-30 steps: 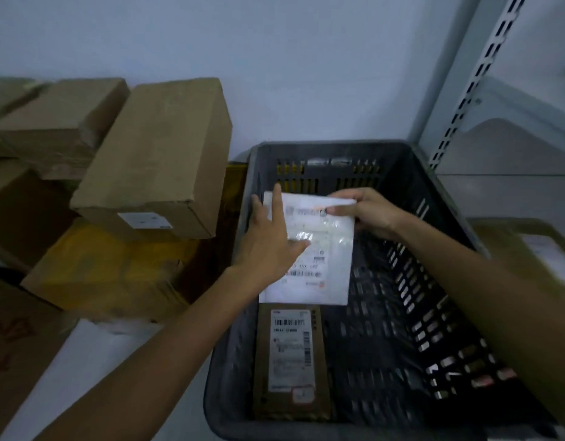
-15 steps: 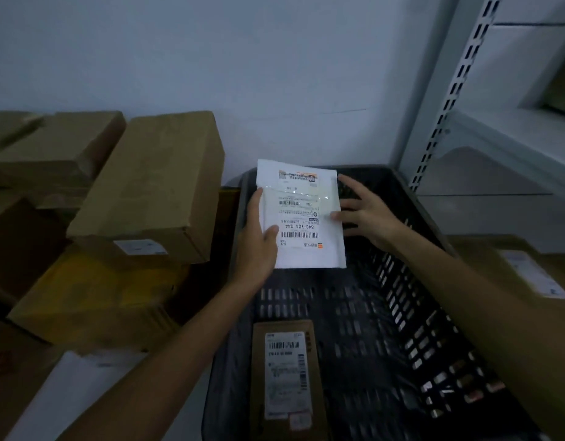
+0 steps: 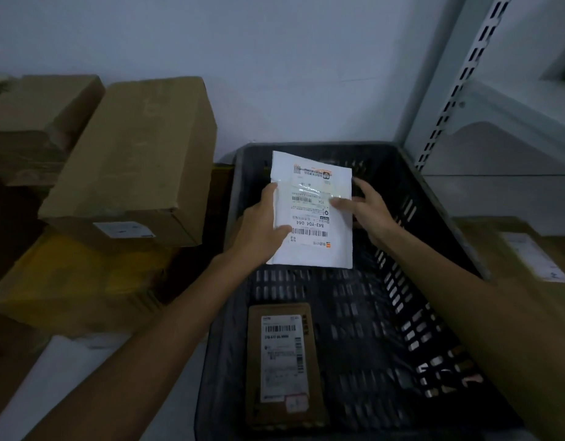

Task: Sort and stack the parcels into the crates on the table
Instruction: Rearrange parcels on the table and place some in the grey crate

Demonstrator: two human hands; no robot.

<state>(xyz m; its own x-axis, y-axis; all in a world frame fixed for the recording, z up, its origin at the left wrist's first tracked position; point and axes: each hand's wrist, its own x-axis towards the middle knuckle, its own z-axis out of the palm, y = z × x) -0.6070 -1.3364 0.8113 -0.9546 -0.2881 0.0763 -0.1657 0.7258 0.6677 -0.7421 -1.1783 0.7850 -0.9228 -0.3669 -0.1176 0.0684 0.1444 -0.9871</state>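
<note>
Over the far end of the dark slatted crate [image 3: 446, 237], the white poly mailer [image 3: 319, 246] is up in both hands with its label side facing the camera. The left hand [image 3: 259, 233] wraps its left edge with the thumb on the front, and the right hand [image 3: 370, 214] pinches the right edge, thumb on the label and fingers behind. Can't tell if the bottom edge touches the crate floor or hangs just above it. Down at the near end of the crate a flat brown parcel [image 3: 281, 361] lies label-up close to the left wall, with bare slatted floor showing between it and the mailer. My take is that this is the placing step, so I'd lay the mailer flat, label up, at the far end of the crate. Line it up with the brown parcel rather than overlapping it, so later ones stack square. It looks thin and floppy, so lower it with both hands and only let go once it's lying down, otherwise it'll probably slump against the far wall. Big cardboard boxes [image 3: 138, 154] piled left of the crate and another labelled box [image 3: 529, 256] to its right look unsorted, so I'd guess the job is early on.
</note>
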